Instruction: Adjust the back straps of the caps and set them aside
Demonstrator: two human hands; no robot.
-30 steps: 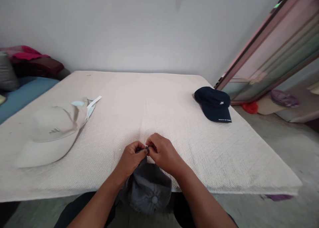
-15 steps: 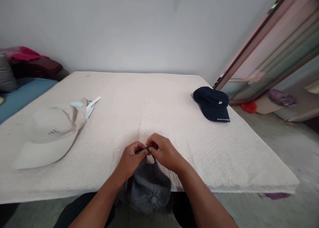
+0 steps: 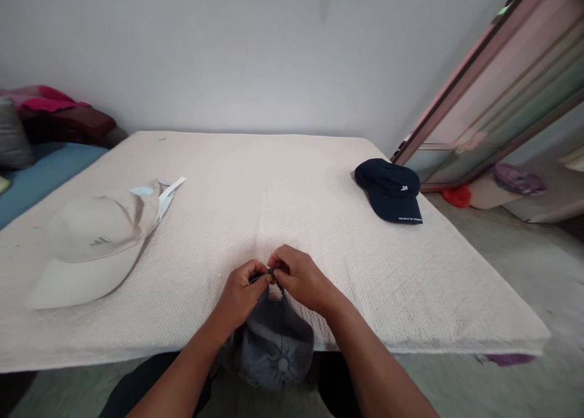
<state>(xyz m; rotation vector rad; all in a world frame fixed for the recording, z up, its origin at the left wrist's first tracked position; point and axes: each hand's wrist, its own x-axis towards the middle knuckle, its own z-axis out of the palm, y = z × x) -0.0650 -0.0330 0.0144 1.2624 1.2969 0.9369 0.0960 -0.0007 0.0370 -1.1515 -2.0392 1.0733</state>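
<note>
A dark grey cap hangs at the table's front edge, its crown button facing up toward me. My left hand pinches one side of its back strap. From the other side my right hand grips the same strap, thumb and fingers closed near its fastening. The two sets of fingertips meet just above the cap's back opening. Fingers cover most of the fastening, so I cannot tell whether it is joined. The cap's brim is hidden beneath the crown.
On the left lies a cream cap with a white strap end sticking up. A navy cap rests at the right. Both are on the cream-clothed table, which stands against a pale wall. A sliding door is at the right.
Almost nothing differs. Both hands keep their pinch on the cap's strap, and the view has shifted very slightly.
</note>
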